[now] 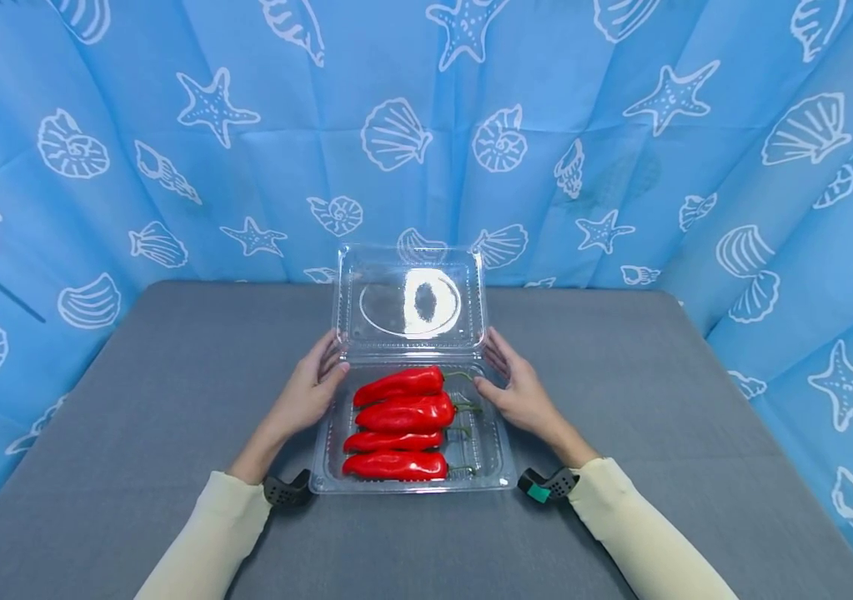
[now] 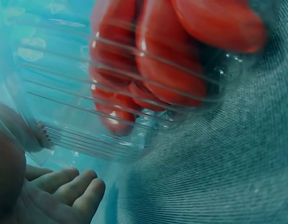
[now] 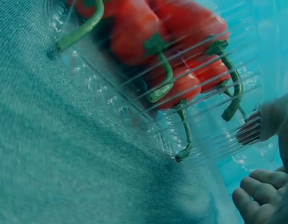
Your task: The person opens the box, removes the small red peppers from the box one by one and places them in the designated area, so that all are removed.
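Observation:
A clear plastic clamshell box (image 1: 414,487) sits on the table, its transparent lid (image 1: 384,287) raised at the back. Several long red peppers (image 1: 405,413) lie side by side in the base, green stems pointing right. At the box's left rear corner is my left hand (image 1: 306,393), thumb over the rim, with the other fingers extended outside by the lid. My right hand (image 1: 525,398) mirrors it at the right rear corner, its thumb at the rim near a stem (image 3: 231,88). In the right wrist view its fingers (image 3: 258,191) bend slightly outside the ribbed wall.
Grey cloth covers the table (image 1: 193,375). Behind it and on both sides hangs a blue curtain (image 1: 276,150) printed with white shells and starfish. Dark bands (image 1: 287,488) circle both wrists, below pale yellow sleeves.

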`<state>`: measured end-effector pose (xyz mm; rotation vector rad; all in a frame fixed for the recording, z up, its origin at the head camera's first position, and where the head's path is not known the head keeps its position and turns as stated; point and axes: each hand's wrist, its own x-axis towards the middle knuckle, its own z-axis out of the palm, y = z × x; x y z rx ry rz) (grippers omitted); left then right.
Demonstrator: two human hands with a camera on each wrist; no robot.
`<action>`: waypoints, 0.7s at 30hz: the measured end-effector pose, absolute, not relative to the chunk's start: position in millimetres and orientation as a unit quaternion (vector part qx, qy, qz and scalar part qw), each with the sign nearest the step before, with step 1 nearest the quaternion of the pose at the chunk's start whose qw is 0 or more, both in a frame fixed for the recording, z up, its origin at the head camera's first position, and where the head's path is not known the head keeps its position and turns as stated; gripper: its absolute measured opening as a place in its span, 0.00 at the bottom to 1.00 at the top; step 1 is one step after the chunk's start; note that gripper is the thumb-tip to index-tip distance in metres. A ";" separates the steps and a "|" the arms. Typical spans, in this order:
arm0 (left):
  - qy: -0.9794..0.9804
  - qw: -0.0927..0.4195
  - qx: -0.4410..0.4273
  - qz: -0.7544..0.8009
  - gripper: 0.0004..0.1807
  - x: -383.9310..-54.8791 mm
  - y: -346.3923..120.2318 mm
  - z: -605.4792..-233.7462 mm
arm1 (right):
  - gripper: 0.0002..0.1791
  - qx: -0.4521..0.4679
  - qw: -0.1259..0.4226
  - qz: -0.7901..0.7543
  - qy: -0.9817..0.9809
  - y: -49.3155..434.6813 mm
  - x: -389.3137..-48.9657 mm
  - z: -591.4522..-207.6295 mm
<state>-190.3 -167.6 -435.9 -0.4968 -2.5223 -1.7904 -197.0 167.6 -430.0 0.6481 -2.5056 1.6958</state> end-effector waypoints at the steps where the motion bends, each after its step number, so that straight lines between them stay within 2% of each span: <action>1: -0.806 0.003 -0.156 -0.572 0.35 -190.6 -167.6 -436.3 | 0.45 0.205 0.020 0.548 -0.810 167.7 -197.2 -430.0; 11: -0.803 -0.012 -0.131 -0.582 0.36 -191.3 -167.8 -444.4 | 0.41 0.180 -0.020 0.539 -0.823 168.6 -197.1 -430.4; 21: -0.766 -0.008 -0.105 -0.634 0.36 -191.6 -167.6 -450.2 | 0.41 0.168 -0.016 0.509 -0.844 170.1 -195.9 -424.9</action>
